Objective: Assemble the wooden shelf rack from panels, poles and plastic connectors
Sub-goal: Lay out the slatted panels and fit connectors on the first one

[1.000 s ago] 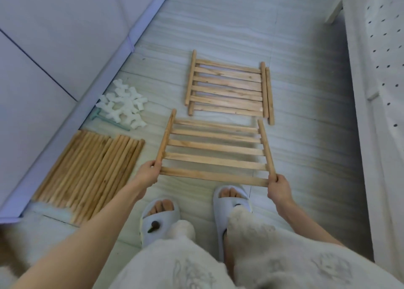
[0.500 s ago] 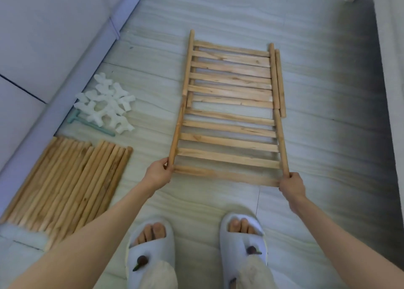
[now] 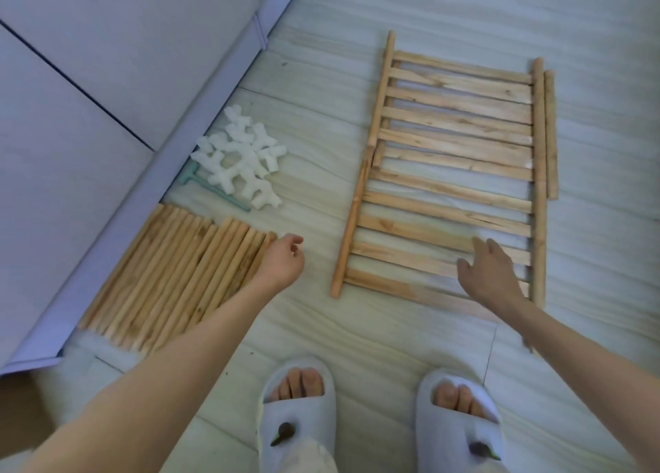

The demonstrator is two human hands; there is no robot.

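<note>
Two slatted wooden panels lie flat on the floor, end to end. The near panel [image 3: 443, 229] sits just in front of my feet and the far panel [image 3: 460, 115] beyond it. My right hand [image 3: 491, 274] hovers over the near panel's right side with fingers spread and holds nothing. My left hand [image 3: 284, 260] is loosely curled and empty, between that panel and a row of wooden poles [image 3: 178, 272] lying side by side at the left. A pile of white plastic connectors [image 3: 243, 161] lies beyond the poles.
A pale green tool [image 3: 218, 192] lies partly under the connectors. A white wall and its skirting [image 3: 200, 140] run along the left of the poles. My two slippered feet [image 3: 296, 412] stand on the pale wood-grain floor [image 3: 357, 347] below the near panel.
Both hands have let go of the near panel, which now lies flat on the floor. My left hand has moved left toward the poles; my right hand has lifted over the slats.
</note>
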